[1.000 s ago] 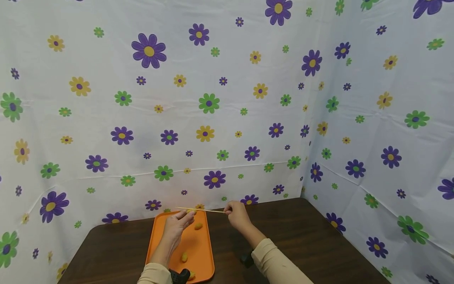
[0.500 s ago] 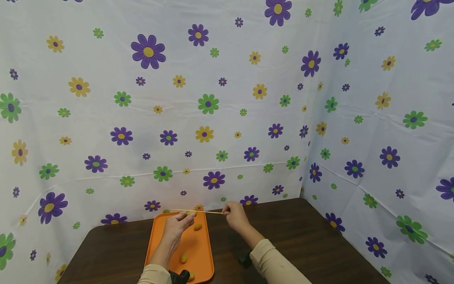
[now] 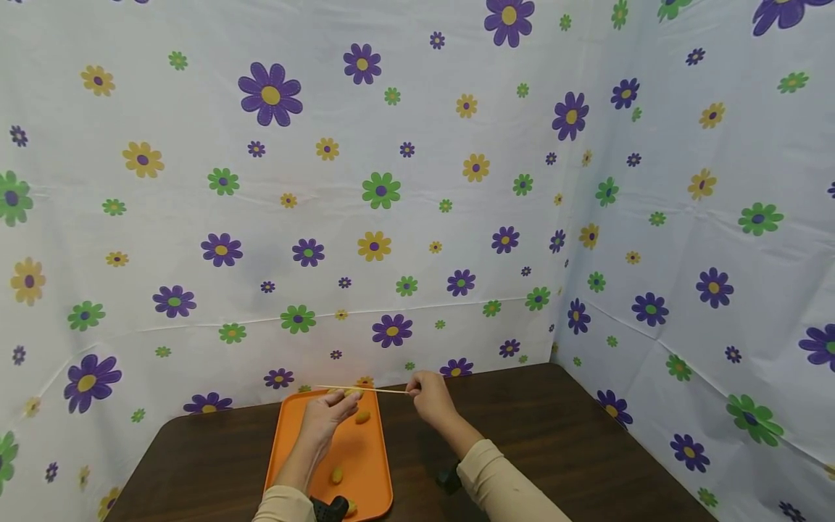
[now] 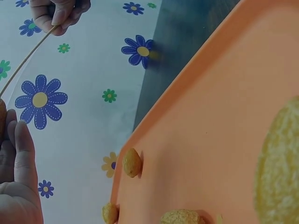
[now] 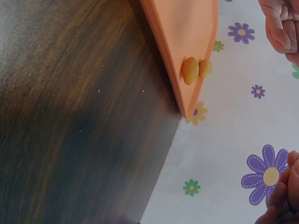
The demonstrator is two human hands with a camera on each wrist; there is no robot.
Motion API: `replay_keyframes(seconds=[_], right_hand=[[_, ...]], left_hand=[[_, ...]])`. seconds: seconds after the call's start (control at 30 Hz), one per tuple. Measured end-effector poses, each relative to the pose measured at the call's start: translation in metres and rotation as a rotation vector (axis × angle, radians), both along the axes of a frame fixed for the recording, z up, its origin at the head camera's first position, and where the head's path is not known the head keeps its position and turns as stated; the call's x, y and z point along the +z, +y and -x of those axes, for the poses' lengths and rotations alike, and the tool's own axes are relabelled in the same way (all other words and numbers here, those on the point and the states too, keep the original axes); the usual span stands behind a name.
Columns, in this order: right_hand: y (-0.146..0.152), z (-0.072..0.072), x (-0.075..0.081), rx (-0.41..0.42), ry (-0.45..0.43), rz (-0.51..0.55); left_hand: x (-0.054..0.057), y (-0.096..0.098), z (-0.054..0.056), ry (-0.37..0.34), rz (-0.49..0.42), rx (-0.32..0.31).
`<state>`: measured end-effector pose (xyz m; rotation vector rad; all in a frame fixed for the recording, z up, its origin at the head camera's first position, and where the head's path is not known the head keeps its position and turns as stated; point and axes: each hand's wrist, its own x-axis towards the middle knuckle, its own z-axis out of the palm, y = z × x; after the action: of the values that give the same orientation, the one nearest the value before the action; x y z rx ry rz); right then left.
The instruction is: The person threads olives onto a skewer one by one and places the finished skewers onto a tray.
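Observation:
In the head view my left hand point(image 3: 321, 420) is raised over the far end of an orange tray point(image 3: 368, 464). Its fingertips pinch a small oval yellow-brown piece with rough skin, whose edge shows in the left wrist view point(image 4: 2, 120). A thin wooden skewer point(image 3: 386, 391) runs nearly level across that piece, its far tip sticking out beyond the left fingers. My right hand point(image 3: 430, 396) pinches the skewer's other end. From the left wrist, the skewer meets the piece's end; whether it goes through, I cannot tell.
More oval pieces lie on the tray, one near its far end point(image 3: 362, 417) and another in the nearer half point(image 3: 336, 475). The tray rests on a dark wooden table point(image 3: 522, 442). A flowered white curtain point(image 3: 391, 217) stands behind and at the right. Small crumbs dot the table.
The skewer has slid slightly left past the left fingers and lies a little flatter. Both hands otherwise keep nearly the same place and grip.

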<state>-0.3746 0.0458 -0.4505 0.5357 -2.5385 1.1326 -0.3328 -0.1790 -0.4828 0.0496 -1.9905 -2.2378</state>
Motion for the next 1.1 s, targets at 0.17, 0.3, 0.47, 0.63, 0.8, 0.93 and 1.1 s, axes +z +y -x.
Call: replay_keyframes(seconds=[0.17, 0.3, 0.47, 0.63, 0.8, 0.93, 1.1], right_hand=[[-0.002, -0.001, 0.0, -0.007, -0.013, -0.021], [-0.005, -0.001, 0.0, -0.003, -0.035, -0.021], [-0.006, -0.001, -0.001, 0.023, -0.037, 0.004], [-0.008, -0.002, -0.002, 0.069, -0.014, 0.035], [-0.011, -0.004, -0.004, 0.132, -0.014, 0.056], [-0.012, -0.004, -0.007, 0.187, 0.014, 0.037], [-0.013, -0.004, -0.009, 0.232, 0.05, -0.023]], left_hand=[[-0.001, -0.001, 0.0, 0.0, 0.024, 0.004], [0.0, 0.0, 0.001, 0.006, -0.009, 0.013], [0.003, 0.003, 0.002, 0.008, -0.139, 0.019], [0.003, 0.008, 0.004, 0.01, -0.338, 0.047], [0.002, 0.012, 0.004, -0.002, -0.429, 0.08], [0.001, 0.014, 0.003, 0.014, -0.445, 0.099], [0.0, 0.014, 0.004, 0.047, -0.398, 0.131]])
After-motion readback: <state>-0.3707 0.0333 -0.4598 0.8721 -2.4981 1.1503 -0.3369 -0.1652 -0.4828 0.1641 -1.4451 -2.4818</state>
